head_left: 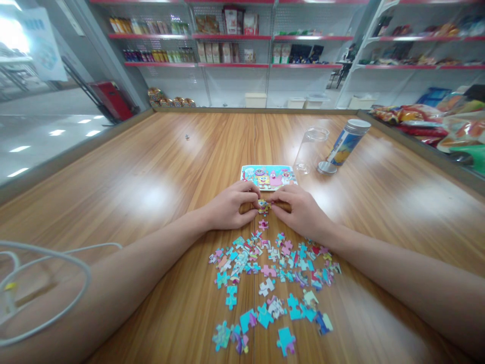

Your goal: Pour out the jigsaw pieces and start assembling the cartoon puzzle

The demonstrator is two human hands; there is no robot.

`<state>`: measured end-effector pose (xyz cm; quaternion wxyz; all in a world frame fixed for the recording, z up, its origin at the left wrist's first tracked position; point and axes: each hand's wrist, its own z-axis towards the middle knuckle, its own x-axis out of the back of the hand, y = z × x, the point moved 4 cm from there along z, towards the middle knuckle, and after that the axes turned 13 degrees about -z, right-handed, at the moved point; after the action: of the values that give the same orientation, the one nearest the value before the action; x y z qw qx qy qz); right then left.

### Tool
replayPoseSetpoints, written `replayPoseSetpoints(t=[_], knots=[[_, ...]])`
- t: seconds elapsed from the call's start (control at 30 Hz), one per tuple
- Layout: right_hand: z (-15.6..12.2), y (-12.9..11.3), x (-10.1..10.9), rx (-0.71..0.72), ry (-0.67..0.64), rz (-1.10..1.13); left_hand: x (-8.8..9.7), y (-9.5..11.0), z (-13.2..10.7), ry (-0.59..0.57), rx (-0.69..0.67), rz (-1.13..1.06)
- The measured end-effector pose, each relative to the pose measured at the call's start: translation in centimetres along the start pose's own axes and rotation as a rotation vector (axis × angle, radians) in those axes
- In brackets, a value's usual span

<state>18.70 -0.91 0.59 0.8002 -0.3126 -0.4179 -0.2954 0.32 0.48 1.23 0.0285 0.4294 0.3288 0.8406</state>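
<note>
Between my two hands lies a small cluster of yellow puzzle pieces (pixel 262 206) on the wooden table. My left hand (pixel 237 205) pinches at its left side, thumb and fingers curled. From the right, my right hand (pixel 297 207) grips the cluster's other edge with bent fingers. Just behind the hands is a cartoon picture card (pixel 270 177), its lower edge partly covered by them. A lone pink puzzle piece (pixel 263 224) sits just in front of the cluster. Nearer to me spread many loose puzzle pieces (pixel 268 271), mostly light blue and pink.
A clear plastic jar (pixel 308 151) and a printed cylindrical can (pixel 346 144) stand at the back right, with a round metal lid (pixel 327 168) at the can's foot. A white cable (pixel 85 283) loops over the left foreground. Shelves (pixel 231 36) with goods line the wall.
</note>
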Motion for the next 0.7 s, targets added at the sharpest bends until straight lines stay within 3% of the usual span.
replayPoseSetpoints(t=[0.23, 0.7], knots=[[-0.2, 0.1, -0.36, 0.063, -0.015, -0.021, -0.08, 0.03, 0.02, -0.011, 0.006, 0.006], [-0.08, 0.03, -0.08, 0.008, -0.025, -0.001, 0.08, -0.16, 0.01, -0.002, 0.073, -0.013]])
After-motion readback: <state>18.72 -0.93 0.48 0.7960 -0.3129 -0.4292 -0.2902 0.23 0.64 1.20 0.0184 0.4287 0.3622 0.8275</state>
